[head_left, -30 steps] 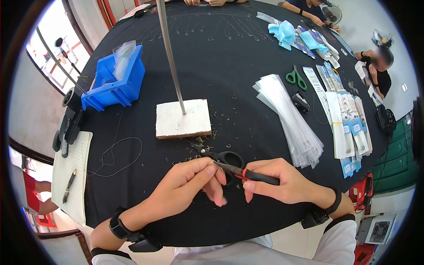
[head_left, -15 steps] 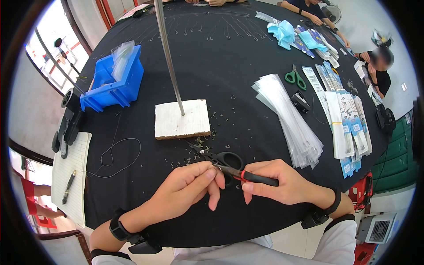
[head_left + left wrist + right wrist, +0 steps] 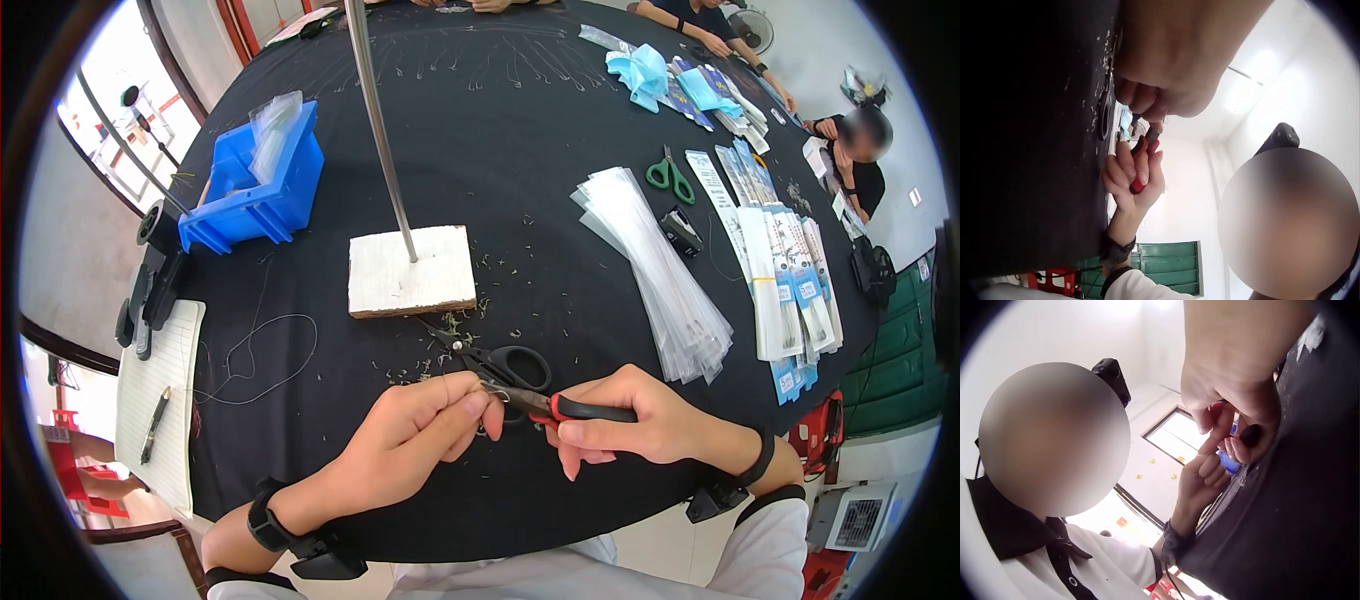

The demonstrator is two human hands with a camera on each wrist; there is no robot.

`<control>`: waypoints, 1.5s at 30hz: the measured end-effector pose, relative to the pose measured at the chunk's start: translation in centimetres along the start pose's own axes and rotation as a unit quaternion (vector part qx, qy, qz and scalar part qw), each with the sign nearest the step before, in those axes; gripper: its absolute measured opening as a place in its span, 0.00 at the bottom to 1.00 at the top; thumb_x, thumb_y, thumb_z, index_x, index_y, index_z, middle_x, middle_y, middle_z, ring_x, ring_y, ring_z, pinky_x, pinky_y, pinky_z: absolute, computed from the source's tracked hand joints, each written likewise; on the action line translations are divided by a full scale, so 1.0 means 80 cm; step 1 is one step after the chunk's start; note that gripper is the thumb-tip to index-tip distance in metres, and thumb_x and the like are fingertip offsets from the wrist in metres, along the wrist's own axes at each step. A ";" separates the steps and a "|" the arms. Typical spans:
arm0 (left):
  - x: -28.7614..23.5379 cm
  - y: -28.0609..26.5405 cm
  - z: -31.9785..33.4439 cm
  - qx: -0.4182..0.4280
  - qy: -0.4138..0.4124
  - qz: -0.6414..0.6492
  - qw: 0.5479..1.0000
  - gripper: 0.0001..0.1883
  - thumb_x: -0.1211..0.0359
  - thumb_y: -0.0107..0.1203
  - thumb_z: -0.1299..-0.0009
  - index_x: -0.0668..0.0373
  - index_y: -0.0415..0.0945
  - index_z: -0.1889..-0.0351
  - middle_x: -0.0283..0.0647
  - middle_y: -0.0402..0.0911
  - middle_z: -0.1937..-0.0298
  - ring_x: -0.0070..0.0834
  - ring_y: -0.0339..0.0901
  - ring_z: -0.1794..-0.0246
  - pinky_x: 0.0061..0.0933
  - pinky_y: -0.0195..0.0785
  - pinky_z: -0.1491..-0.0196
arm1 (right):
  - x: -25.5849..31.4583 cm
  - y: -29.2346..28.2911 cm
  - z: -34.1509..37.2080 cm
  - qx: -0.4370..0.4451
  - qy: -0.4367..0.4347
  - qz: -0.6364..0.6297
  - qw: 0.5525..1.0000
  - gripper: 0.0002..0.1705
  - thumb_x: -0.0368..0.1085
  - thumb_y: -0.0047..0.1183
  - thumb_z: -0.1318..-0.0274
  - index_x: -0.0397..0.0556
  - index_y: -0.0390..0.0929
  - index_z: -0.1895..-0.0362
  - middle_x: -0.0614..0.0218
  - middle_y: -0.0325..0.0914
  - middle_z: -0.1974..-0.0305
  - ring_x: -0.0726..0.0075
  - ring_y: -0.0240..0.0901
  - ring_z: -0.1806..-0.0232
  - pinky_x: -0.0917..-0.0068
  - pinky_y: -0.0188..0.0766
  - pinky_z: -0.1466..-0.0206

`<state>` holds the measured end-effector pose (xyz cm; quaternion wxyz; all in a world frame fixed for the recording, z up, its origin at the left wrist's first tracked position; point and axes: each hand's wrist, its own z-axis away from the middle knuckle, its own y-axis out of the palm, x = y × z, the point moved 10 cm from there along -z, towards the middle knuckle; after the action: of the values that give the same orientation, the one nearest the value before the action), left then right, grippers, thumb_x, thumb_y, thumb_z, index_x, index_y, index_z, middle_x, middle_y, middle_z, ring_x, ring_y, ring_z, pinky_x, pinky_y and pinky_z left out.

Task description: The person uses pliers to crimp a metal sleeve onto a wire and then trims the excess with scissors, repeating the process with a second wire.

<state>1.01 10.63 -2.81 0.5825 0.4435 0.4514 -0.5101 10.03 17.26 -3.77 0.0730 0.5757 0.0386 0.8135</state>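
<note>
In the head view my right hand (image 3: 640, 415) grips pliers (image 3: 585, 408) with red and black handles, its thumb along the near handle. My left hand (image 3: 425, 430) pinches a small shiny curved piece (image 3: 502, 396) between thumb and forefinger; most of it is hidden by the fingertips. The pliers' nose reaches right to those fingertips. In the left wrist view the pliers (image 3: 1141, 164) point at the curled left fingers. Black scissors (image 3: 505, 362) lie on the cloth just behind the hands, partly covered by them.
Behind the scissors stands a white block (image 3: 412, 272) with an upright metal rod (image 3: 383, 130). Left are a blue bin (image 3: 262, 190), a notebook (image 3: 165, 420) with a pen (image 3: 156, 425), and loose thread (image 3: 250, 345). Right lie clear plastic sleeves (image 3: 655, 270), green scissors (image 3: 670, 178) and packets (image 3: 790, 290).
The left hand's loose lower fingers have curled in toward the palm. Both hands have shifted slightly lower, the pliers' nose staying at the left fingertips. The shiny curved piece shows more now.
</note>
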 end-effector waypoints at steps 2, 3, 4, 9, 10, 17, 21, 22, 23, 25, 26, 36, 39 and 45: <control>-0.003 0.000 0.001 -0.001 -0.001 -0.009 1.000 0.15 0.66 0.36 0.23 0.63 0.71 0.67 0.26 0.55 0.84 0.13 0.50 0.82 0.18 0.46 0.77 | -0.001 0.002 0.000 0.006 -0.005 -0.016 1.000 0.18 0.43 0.48 0.36 0.42 0.79 0.72 0.71 0.75 0.78 0.85 0.58 0.84 0.83 0.53 0.81; -0.004 0.000 0.001 -0.002 -0.002 -0.014 1.000 0.15 0.66 0.36 0.23 0.63 0.70 0.68 0.26 0.55 0.84 0.13 0.50 0.82 0.18 0.47 0.77 | -0.001 0.003 0.001 0.007 -0.001 -0.027 1.000 0.18 0.43 0.48 0.36 0.42 0.79 0.72 0.71 0.75 0.78 0.85 0.58 0.83 0.83 0.53 0.81; -0.005 0.001 0.002 -0.001 0.002 -0.015 1.000 0.15 0.67 0.36 0.23 0.63 0.70 0.68 0.26 0.55 0.84 0.13 0.50 0.82 0.19 0.47 0.77 | 0.000 0.005 0.001 0.009 0.003 -0.038 0.999 0.19 0.43 0.48 0.36 0.42 0.79 0.72 0.70 0.76 0.78 0.84 0.59 0.83 0.83 0.54 0.80; -0.008 0.001 0.002 -0.001 0.017 -0.010 1.000 0.14 0.68 0.36 0.23 0.63 0.68 0.69 0.27 0.54 0.84 0.13 0.49 0.82 0.19 0.46 0.77 | 0.002 0.007 0.003 0.023 -0.003 -0.059 0.998 0.19 0.43 0.46 0.35 0.41 0.79 0.71 0.68 0.76 0.77 0.83 0.59 0.83 0.82 0.55 0.80; -0.007 0.001 0.001 -0.001 0.018 -0.008 1.000 0.14 0.68 0.36 0.23 0.63 0.68 0.69 0.27 0.54 0.84 0.13 0.49 0.82 0.19 0.46 0.77 | 0.002 0.007 0.003 0.025 -0.007 -0.061 0.998 0.19 0.42 0.46 0.35 0.41 0.79 0.71 0.68 0.76 0.77 0.83 0.60 0.83 0.82 0.56 0.80; -0.004 0.002 0.000 -0.001 0.011 0.019 1.000 0.14 0.69 0.35 0.23 0.63 0.68 0.69 0.26 0.54 0.83 0.12 0.48 0.82 0.19 0.44 0.77 | 0.009 0.008 0.002 0.036 -0.042 -0.060 0.997 0.19 0.42 0.45 0.34 0.41 0.77 0.72 0.66 0.76 0.77 0.83 0.60 0.82 0.82 0.56 0.80; -0.004 0.003 0.000 -0.005 0.007 0.036 0.999 0.14 0.69 0.35 0.23 0.63 0.67 0.69 0.26 0.54 0.82 0.12 0.48 0.82 0.18 0.44 0.77 | 0.008 0.006 0.003 0.019 -0.034 -0.050 0.998 0.19 0.42 0.46 0.35 0.41 0.77 0.72 0.67 0.76 0.77 0.82 0.60 0.82 0.82 0.56 0.79; -0.003 0.001 0.001 -0.011 0.006 0.038 0.999 0.14 0.69 0.35 0.23 0.63 0.68 0.69 0.25 0.54 0.82 0.11 0.48 0.82 0.18 0.44 0.77 | 0.008 0.005 0.003 0.012 -0.026 -0.050 0.998 0.18 0.42 0.46 0.35 0.41 0.78 0.72 0.67 0.76 0.76 0.81 0.61 0.81 0.82 0.57 0.79; -0.003 0.000 0.001 -0.018 0.005 0.041 0.999 0.14 0.68 0.35 0.23 0.63 0.68 0.69 0.25 0.54 0.83 0.11 0.48 0.82 0.18 0.44 0.78 | 0.008 0.004 0.003 0.006 -0.019 -0.050 0.999 0.18 0.41 0.47 0.35 0.41 0.78 0.72 0.67 0.76 0.75 0.81 0.62 0.80 0.81 0.57 0.78; -0.003 -0.003 0.001 -0.030 0.008 0.046 0.998 0.14 0.68 0.37 0.23 0.64 0.69 0.68 0.25 0.55 0.83 0.11 0.49 0.82 0.17 0.44 0.78 | 0.019 -0.002 0.001 -0.007 -0.061 0.033 0.998 0.16 0.39 0.49 0.37 0.41 0.79 0.72 0.67 0.75 0.73 0.78 0.64 0.78 0.79 0.57 0.77; -0.003 -0.006 0.001 -0.035 0.012 0.048 0.998 0.14 0.67 0.38 0.23 0.64 0.70 0.68 0.25 0.55 0.83 0.10 0.49 0.83 0.17 0.44 0.78 | 0.025 -0.004 0.000 -0.013 -0.082 0.075 0.994 0.15 0.39 0.50 0.38 0.41 0.79 0.72 0.67 0.75 0.72 0.77 0.65 0.77 0.78 0.58 0.76; -0.013 -0.017 0.008 -0.073 0.034 0.007 0.997 0.12 0.68 0.46 0.27 0.65 0.77 0.66 0.23 0.61 0.85 0.08 0.51 0.84 0.17 0.43 0.80 | 0.062 -0.007 0.017 -0.116 -0.215 0.316 0.917 0.08 0.31 0.57 0.47 0.39 0.80 0.65 0.60 0.73 0.65 0.64 0.71 0.70 0.75 0.65 0.68; -0.018 -0.021 0.011 -0.099 0.056 -0.021 0.993 0.11 0.70 0.47 0.28 0.65 0.78 0.67 0.25 0.63 0.85 0.08 0.53 0.84 0.16 0.44 0.80 | 0.069 -0.015 0.020 -0.143 -0.241 0.312 0.908 0.08 0.31 0.57 0.47 0.39 0.80 0.64 0.60 0.73 0.64 0.66 0.72 0.68 0.76 0.67 0.66; -0.042 -0.005 0.017 -0.103 0.152 -0.189 0.965 0.05 0.74 0.51 0.32 0.64 0.78 0.67 0.32 0.66 0.87 0.12 0.59 0.89 0.18 0.49 0.84 | 0.076 -0.004 0.017 -0.179 -0.253 0.253 0.916 0.06 0.30 0.59 0.50 0.40 0.79 0.67 0.62 0.73 0.63 0.69 0.74 0.66 0.77 0.69 0.63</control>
<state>0.45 9.91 0.74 0.4419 0.3603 0.6606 -0.4884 9.31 18.51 2.31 -0.0267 0.7301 -0.2743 0.6253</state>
